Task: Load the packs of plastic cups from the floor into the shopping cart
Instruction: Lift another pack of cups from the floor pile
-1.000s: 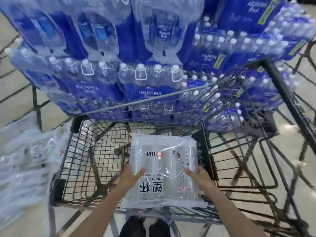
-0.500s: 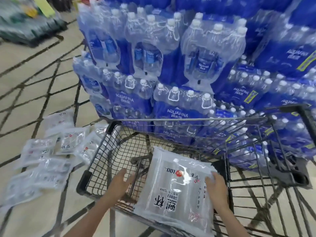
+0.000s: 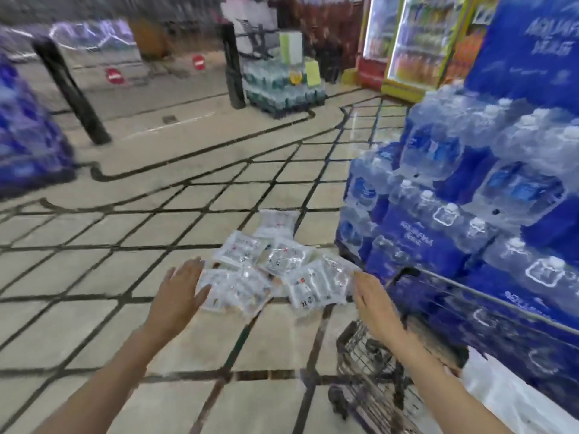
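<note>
Several clear packs of plastic cups (image 3: 275, 270) lie scattered on the tiled floor ahead of me. My left hand (image 3: 178, 292) hovers open over the left side of the pile, fingers spread, holding nothing. My right hand (image 3: 374, 300) is open at the pile's right edge, also empty. The wire shopping cart (image 3: 369, 368) stands at the lower right, under my right forearm. A clear pack (image 3: 507, 399) lies in it at the bottom right edge of the view.
A tall stack of blue bottled-water packs (image 3: 470, 208) rises right behind the cart. Another blue stack (image 3: 28, 145) sits far left. Black posts (image 3: 72, 92) and a pallet of bottles (image 3: 282, 86) stand farther off; drink fridges (image 3: 416, 42) line the back right.
Both hands have let go of the pack, which now lies in the cart. My view has swung left to the floor pile, and both hands now reach out over it.
</note>
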### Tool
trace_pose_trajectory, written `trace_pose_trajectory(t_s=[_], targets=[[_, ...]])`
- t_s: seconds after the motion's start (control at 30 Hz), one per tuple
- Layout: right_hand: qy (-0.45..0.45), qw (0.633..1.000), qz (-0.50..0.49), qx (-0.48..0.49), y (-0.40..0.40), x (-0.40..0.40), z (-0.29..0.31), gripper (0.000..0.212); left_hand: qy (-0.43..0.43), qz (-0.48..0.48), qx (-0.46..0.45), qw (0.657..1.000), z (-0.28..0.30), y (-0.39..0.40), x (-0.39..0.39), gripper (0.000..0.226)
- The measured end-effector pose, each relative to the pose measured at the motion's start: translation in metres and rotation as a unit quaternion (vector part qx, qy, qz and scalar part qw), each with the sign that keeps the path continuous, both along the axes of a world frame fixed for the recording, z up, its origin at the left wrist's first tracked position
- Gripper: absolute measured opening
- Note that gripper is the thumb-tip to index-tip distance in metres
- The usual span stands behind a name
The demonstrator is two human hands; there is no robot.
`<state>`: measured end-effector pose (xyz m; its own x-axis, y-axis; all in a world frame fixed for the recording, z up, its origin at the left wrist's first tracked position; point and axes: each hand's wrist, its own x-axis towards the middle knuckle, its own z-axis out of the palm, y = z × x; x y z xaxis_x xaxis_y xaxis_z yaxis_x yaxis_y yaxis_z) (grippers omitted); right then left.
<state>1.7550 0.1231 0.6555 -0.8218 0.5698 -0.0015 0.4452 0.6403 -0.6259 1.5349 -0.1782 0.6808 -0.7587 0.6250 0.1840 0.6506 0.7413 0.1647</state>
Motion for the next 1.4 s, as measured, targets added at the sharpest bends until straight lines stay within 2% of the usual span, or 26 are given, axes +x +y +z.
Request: trace_pose_trajectory(t_s=[0.07, 0.17, 0.2, 0.23, 0.33, 0.37, 0.6, 0.87, 1.1, 1.27, 1.4], targets=[[-0.027, 0.998, 0.056, 0.001, -0.045, -0.052, -0.002, 0.031, 0.007, 0.031, -0.012, 0.999, 0.003, -0.060, -0.039, 0.049], [-0.041, 0.993, 0.104, 0.030, -0.108, -0.124, -0.005, 0.094, 0.042, 0.048, -0.047, 0.997, 0.009, -0.137, -0.092, 0.050], [-0.039, 0.992, 0.112, 0.032, -0.124, -0.146, -0.005, 0.101, 0.055, 0.051, -0.054, 0.996, 0.013, -0.157, -0.109, 0.051], [-0.036, 0.991, 0.120, 0.037, -0.140, -0.166, -0.004, 0.095, 0.062, 0.052, -0.063, 0.995, 0.015, -0.175, -0.126, 0.052], [-0.040, 0.986, 0.147, 0.062, -0.176, -0.223, 0.010, 0.050, 0.090, 0.041, -0.081, 0.992, 0.018, -0.214, -0.171, 0.051], [-0.034, 0.985, 0.154, 0.077, -0.182, -0.242, 0.014, 0.043, 0.099, 0.037, -0.082, 0.991, 0.018, -0.222, -0.184, 0.051], [-0.022, 0.975, 0.181, 0.131, -0.199, -0.381, 0.018, 0.042, 0.138, 0.025, -0.071, 0.987, 0.005, -0.251, -0.295, 0.046], [0.000, 0.973, 0.178, 0.147, -0.209, -0.588, 0.014, 0.042, 0.160, 0.019, -0.078, 0.984, 0.015, -0.250, -0.485, 0.049], [-0.021, 0.967, 0.193, 0.163, -0.220, -0.724, 0.017, 0.041, 0.149, 0.023, -0.079, 0.985, 0.019, -0.259, -0.632, 0.052], [-0.041, 0.975, 0.148, 0.158, -0.211, -0.808, -0.001, 0.041, 0.148, -0.012, -0.080, 0.986, 0.007, -0.251, -0.754, 0.046], [-0.060, 0.983, 0.085, 0.149, -0.210, -0.869, -0.017, 0.041, 0.134, -0.072, -0.095, 0.984, -0.002, -0.237, -0.863, 0.050]])
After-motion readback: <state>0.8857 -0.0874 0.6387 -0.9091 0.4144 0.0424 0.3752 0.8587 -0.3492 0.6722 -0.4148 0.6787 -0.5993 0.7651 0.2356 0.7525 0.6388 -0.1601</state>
